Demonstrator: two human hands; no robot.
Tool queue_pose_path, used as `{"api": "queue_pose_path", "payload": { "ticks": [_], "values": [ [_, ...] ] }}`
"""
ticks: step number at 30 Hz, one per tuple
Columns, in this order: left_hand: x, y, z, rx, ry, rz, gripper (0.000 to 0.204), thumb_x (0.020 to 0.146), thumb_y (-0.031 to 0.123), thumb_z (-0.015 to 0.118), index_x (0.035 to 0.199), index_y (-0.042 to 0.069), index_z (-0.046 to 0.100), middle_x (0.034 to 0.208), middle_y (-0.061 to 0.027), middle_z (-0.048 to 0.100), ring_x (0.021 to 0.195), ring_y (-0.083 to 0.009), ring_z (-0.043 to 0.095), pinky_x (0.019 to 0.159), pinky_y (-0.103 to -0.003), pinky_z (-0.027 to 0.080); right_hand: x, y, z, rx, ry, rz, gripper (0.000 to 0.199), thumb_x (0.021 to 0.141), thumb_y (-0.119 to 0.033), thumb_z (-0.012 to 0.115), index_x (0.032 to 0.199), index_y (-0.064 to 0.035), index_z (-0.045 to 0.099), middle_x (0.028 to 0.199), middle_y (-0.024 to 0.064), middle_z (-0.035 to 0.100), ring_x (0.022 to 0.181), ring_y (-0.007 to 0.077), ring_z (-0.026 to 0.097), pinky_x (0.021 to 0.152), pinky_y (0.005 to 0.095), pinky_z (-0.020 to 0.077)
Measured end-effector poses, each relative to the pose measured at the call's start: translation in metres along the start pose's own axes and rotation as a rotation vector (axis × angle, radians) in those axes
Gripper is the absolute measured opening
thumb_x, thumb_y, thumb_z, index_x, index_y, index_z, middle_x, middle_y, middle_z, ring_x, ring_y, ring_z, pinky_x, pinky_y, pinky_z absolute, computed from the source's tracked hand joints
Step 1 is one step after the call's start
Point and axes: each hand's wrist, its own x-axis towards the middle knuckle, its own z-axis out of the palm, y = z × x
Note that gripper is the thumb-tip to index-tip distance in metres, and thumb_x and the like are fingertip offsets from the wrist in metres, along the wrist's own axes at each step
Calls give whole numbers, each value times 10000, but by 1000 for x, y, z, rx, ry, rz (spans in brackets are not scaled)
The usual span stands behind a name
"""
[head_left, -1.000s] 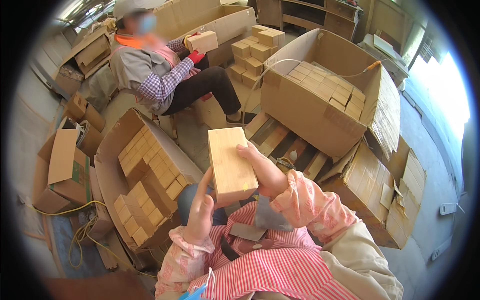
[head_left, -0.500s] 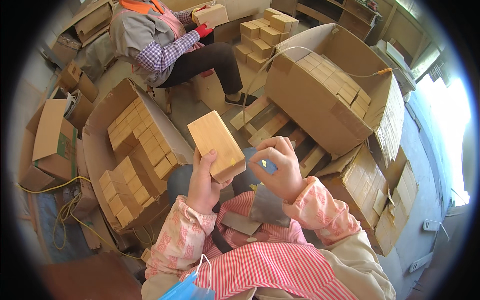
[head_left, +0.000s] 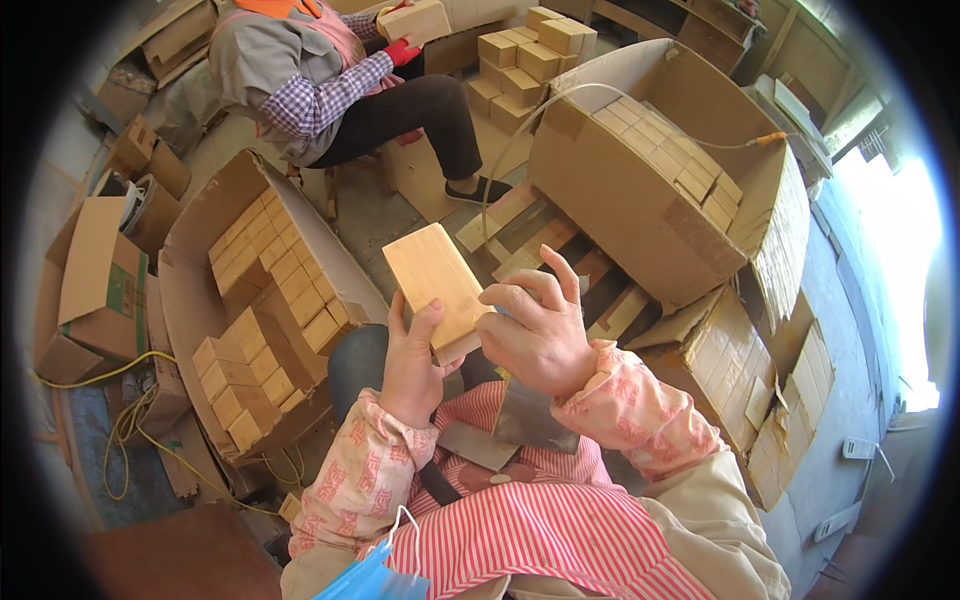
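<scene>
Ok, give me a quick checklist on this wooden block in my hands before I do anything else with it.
1. Left hand grips the wooden block from below: ok.
2. Right hand closed on the block: not ok, its fingers are spread at the block's lower right edge.
3. Block's top face free of visible cracks: ok, as far as can be seen.
4. Block's underside clean: cannot tell, hidden.
5. Room left in the open carton of stacked blocks at left: ok, a gap shows.
6. Co-worker's hand apart from yours: ok.
</scene>
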Motion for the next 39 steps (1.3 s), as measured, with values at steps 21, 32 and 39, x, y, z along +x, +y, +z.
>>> {"api": "queue_pose_path", "payload": {
  "ticks": [21, 32, 39],
  "values": [
    [21, 3, -15, -125, 93, -242, 670, 929, 629, 696, 1429, 217, 527, 1393, -76, 621, 1286, -298, 578, 1054, -605, 417, -70, 57, 8, 198, -299, 168, 86, 894, -171, 773, 973, -178, 807, 992, -40, 743, 1038, 236, 622, 1143, 516, 417],
    [26, 2, -17, -146, 86, -259, 686, 927, 614, 711, 1440, 203, 515, 1396, -93, 615, 1289, -312, 579, 1046, -625, 419, -82, 77, -7, 344, -215, 464, 119, 946, -170, 755, 1018, -84, 795, 921, 70, 763, 947, 283, 673, 975, 427, 473],
    [28, 4, -22, -172, 58, -289, 728, 923, 636, 706, 1454, 184, 497, 1384, -110, 613, 1263, -318, 597, 1019, -610, 444, -91, 79, -13, 329, -217, 576, 126, 959, -167, 743, 1004, -59, 789, 941, 98, 768, 967, 300, 690, 967, 429, 478]
  ]
}}
